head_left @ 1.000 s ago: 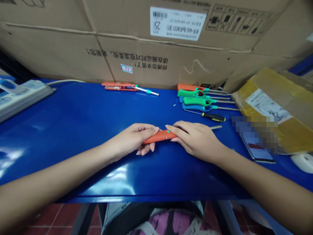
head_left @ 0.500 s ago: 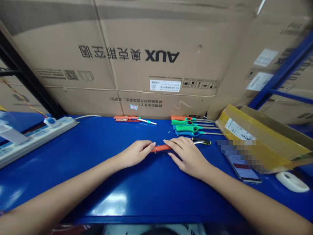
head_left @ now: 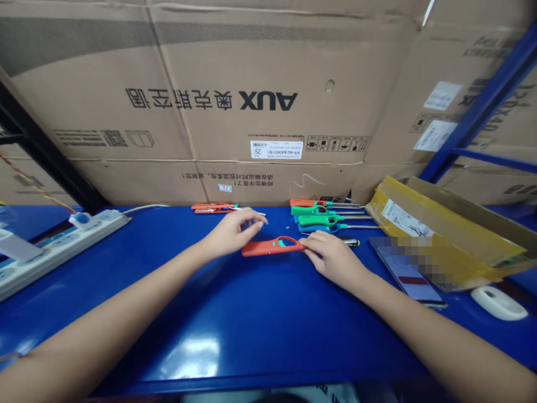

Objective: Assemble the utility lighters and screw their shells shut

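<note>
An orange long-necked lighter [head_left: 268, 247] with a teal trigger lies sideways, raised a little over the blue tabletop. My right hand [head_left: 331, 254] pinches it at its right end, and my fingers cover the neck there. Just above the lighter's left end is my left hand [head_left: 235, 230], fingers loosely bent and apart, holding nothing. Behind that hand, opened orange lighter parts [head_left: 212, 207] rest near the cardboard, partly hidden. Several lighters in orange, green [head_left: 314, 220] and blue are piled beyond my right hand. A yellow and black screwdriver [head_left: 351, 242] shows beside my right fingers.
On the left stands a white power strip [head_left: 62, 243] with plugs. To the right are a yellow-taped carton [head_left: 403, 238], a phone [head_left: 413, 280] and a white mouse [head_left: 498, 303]. A large cardboard box [head_left: 210, 61] walls off the back; a blue shelf post [head_left: 482, 101] rises at right.
My left hand has let go of the lighter and risen slightly away. The lighter's flat side and trigger opening now face the camera, and my right hand has shifted toward its right end.
</note>
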`<state>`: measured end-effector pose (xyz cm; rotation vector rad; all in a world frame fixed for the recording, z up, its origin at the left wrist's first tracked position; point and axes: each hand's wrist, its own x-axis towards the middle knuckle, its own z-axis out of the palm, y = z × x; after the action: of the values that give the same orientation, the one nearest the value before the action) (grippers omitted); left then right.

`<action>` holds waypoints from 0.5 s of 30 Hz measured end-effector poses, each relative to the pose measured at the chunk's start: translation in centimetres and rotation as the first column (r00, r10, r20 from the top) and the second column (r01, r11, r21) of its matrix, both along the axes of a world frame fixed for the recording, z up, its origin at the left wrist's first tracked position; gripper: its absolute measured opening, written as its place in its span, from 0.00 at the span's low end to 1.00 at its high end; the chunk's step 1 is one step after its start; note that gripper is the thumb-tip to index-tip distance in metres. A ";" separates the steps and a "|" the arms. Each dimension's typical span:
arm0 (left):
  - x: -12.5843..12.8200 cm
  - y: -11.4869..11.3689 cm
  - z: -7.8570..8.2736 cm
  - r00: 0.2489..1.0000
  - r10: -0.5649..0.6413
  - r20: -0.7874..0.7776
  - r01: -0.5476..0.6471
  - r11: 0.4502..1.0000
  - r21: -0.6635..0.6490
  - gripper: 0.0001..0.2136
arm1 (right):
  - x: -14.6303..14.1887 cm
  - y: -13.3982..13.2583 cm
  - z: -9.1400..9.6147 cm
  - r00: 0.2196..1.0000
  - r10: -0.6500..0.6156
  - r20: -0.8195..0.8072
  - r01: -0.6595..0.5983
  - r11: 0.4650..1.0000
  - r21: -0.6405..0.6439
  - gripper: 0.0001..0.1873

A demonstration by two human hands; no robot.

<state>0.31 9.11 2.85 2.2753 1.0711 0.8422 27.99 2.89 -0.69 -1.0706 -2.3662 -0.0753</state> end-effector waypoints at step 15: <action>4.7 7.8 -0.7 0.929 -0.225 -0.293 0.196 0.973 -0.123 0.17 | -0.2 -0.7 0.8 0.997 0.025 -0.073 -0.047 0.948 -0.315 0.03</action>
<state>5.01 16.87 2.15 2.4394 0.9447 0.3536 27.74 2.16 0.15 -1.1536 -2.3852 0.3620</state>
